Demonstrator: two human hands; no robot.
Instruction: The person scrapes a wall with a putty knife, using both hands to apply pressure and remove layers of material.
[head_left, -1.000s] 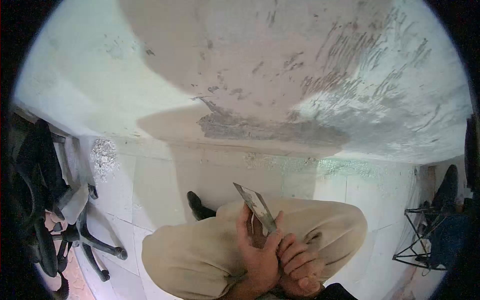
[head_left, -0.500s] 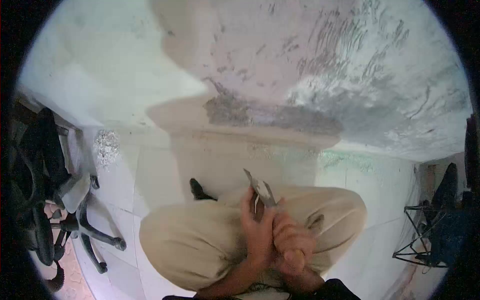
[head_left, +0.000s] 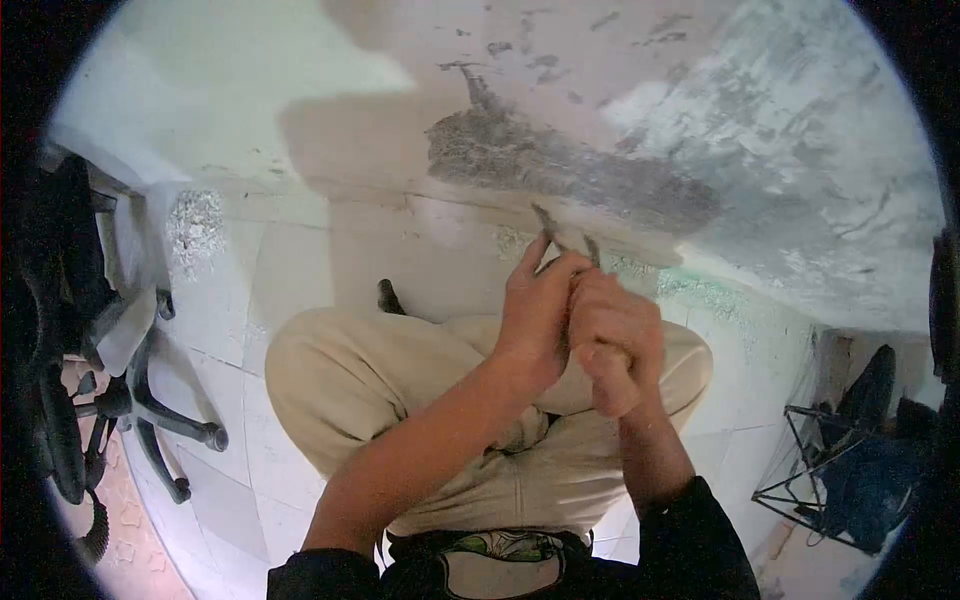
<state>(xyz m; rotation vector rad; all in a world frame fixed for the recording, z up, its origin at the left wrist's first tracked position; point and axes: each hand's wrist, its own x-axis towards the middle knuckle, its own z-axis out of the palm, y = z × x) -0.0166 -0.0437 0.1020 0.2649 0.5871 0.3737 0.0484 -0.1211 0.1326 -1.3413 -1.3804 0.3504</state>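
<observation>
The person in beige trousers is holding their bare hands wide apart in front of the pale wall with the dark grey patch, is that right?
Not quite: the bare left hand and bare right hand are together, as the head view shows. The rest stands.

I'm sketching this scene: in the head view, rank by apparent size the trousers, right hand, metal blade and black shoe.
1. Trousers
2. Right hand
3. Metal blade and black shoe: too alike to rank

Broad shadow (head_left: 360, 140) over a pale, unevenly lit wall (head_left: 560, 110), black-rimmed fisheye distortion
</observation>
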